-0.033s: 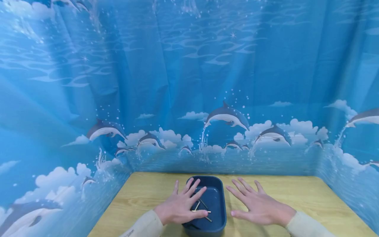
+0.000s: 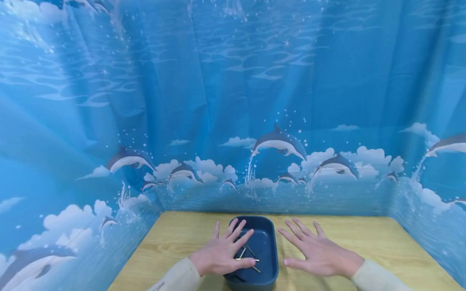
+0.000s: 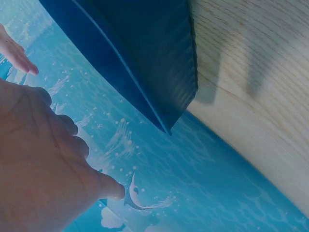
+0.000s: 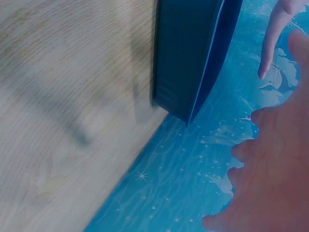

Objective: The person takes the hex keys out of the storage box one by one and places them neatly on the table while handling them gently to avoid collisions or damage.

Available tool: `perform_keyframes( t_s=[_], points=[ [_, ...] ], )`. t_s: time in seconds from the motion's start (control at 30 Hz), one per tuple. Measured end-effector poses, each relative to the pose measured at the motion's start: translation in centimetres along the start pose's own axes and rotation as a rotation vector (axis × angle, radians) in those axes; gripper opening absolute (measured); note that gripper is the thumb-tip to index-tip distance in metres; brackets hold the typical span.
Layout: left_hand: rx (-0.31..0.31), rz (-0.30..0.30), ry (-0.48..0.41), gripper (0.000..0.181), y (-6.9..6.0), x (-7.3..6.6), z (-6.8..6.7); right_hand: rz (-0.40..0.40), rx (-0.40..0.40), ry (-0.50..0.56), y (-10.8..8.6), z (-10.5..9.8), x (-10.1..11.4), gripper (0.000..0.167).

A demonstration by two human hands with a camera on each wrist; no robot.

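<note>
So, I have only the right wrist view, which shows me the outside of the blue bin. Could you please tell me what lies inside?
Observer: The head view shows several thin, metallic-looking rods inside the bin.
Operator: Thank you. Are they arranged in a neat row?
Observer: No, they point in different directions.
Operator: And does something block the head camera's sight of the bin?
Observer: Yes, the spread left hand hides part of its left side.
</note>
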State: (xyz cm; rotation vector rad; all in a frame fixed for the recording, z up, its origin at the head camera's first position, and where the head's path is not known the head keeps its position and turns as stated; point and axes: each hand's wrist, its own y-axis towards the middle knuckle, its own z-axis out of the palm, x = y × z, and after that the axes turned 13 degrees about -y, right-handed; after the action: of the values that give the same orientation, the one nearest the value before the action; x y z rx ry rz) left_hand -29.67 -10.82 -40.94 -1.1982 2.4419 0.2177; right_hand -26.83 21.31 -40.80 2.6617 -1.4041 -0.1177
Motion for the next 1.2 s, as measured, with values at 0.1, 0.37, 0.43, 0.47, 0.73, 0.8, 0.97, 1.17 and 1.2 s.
perform_keyframes(
  t_s=[0.1, 0.37, 0.43, 0.47, 0.73, 0.8, 0.97, 1.17, 1.2],
  points=[
    [0.001, -0.010, 0.007, 0.082, 0.1, 0.2, 0.5, 0.002, -0.002, -0.010, -0.1, 0.2, 0.0, 0.074],
    [0.024, -0.018, 0.039, 0.079, 0.2, 0.7, 1.1, -0.001, -0.024, -0.038, -0.3, 0.2, 0.2, 0.075],
    [0.017, -0.017, 0.018, 0.080, 0.0, 0.7, 1.0, 0.001, -0.027, -0.031, -0.3, 0.1, 0.3, 0.075],
    [0.012, -0.019, 0.010, 0.080, 0.0, 0.7, 1.0, 0.001, -0.031, -0.032, -0.3, 0.0, 0.3, 0.075],
    [-0.024, -0.021, -0.026, 0.080, -0.4, 1.4, 0.6, -0.016, -0.028, -0.053, -0.7, -0.5, 0.4, 0.077],
    [-0.029, -0.032, -0.009, 0.082, -0.6, 1.7, 0.7, -0.020, -0.025, -0.054, -0.7, -0.4, 0.5, 0.078],
    [-0.088, -0.040, 0.037, 0.082, -0.4, 2.1, 0.5, -0.026, -0.059, -0.081, -0.5, -0.4, 0.4, 0.078],
    [-0.319, -0.003, 0.038, 0.058, -0.1, 3.0, 0.4, -0.035, -0.101, -0.107, 0.1, -0.4, 0.4, 0.075],
    [-0.354, -0.004, 0.029, 0.055, -0.2, 3.3, 0.5, -0.043, -0.101, -0.108, 0.2, -0.4, 0.5, 0.074]
  ],
)
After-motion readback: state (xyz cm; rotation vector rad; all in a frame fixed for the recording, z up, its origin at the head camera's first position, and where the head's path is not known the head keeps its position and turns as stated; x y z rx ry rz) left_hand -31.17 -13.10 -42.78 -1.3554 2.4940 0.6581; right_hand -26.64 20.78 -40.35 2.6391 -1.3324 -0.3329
